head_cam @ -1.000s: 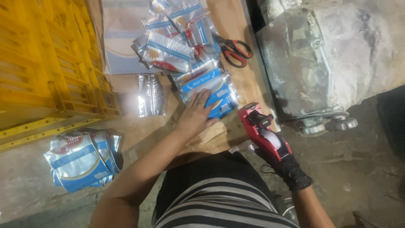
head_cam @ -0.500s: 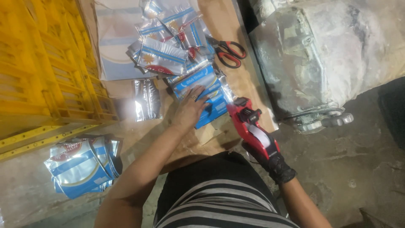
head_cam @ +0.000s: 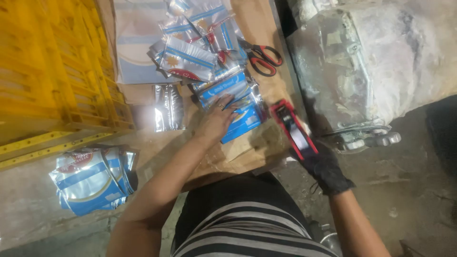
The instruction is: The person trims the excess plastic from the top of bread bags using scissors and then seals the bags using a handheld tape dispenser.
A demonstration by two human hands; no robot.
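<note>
My left hand (head_cam: 216, 121) lies flat, fingers spread, on a stack of blue and silver packets (head_cam: 238, 102) on a sheet of brown cardboard (head_cam: 243, 152). My right hand (head_cam: 323, 169), in a black glove, grips a red hand-held labelling gun (head_cam: 293, 128) just right of that stack, its front end pointing toward the packets. More packets of the same kind (head_cam: 190, 57) lie in a loose pile farther up the cardboard.
Red-handled scissors (head_cam: 262, 57) lie at the upper right of the cardboard. A yellow plastic crate (head_cam: 52, 81) fills the left side. Another pile of blue and silver packets (head_cam: 90, 178) sits on the floor at lower left. A plastic-wrapped bulky bundle (head_cam: 362, 66) stands to the right.
My left hand has stayed pressed on the blue packets. My right hand has brought the red labelling gun up and closer to the stack.
</note>
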